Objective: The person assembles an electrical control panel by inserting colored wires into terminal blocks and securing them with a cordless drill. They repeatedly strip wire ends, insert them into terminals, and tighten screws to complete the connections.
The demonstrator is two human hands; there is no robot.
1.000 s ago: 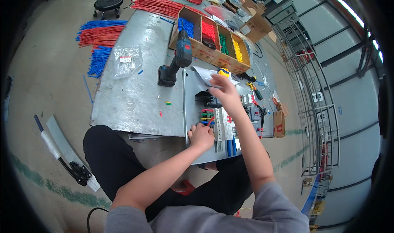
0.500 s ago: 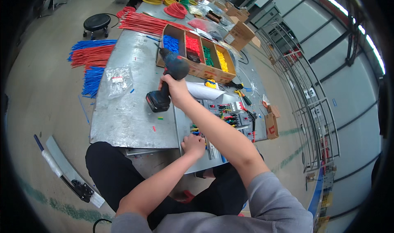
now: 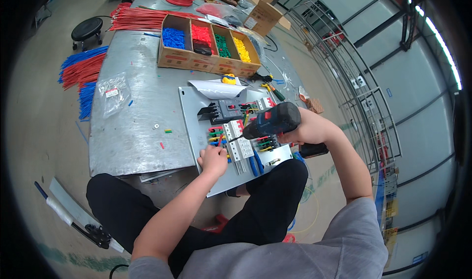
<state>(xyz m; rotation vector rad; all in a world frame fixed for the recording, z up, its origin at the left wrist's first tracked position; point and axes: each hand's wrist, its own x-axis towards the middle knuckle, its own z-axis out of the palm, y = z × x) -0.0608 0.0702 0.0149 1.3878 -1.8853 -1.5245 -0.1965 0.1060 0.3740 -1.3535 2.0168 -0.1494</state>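
Workshop table [image 3: 140, 141], grey metal, bearing one mounting panel [image 3: 191, 99]. Above the panel: cordless drill [image 3: 270, 121], my right hand [image 3: 313, 127] closed round it, bit [image 3: 237, 138] toward the panel's white breaker row [image 3: 239, 149]. At the panel's near left: my left hand [image 3: 213, 160], fingers curled by wires [image 3: 215, 134]; grip, I cannot tell. Beyond the panel: divided cardboard box [image 3: 179, 62].

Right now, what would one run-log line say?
right hand: gripping power drill | bit: over white breakers | left hand: by coloured wires | panel: overhanging table

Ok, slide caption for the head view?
Right grip holds a cordless drill angled over white breakers; left grip is beside the coloured wires.
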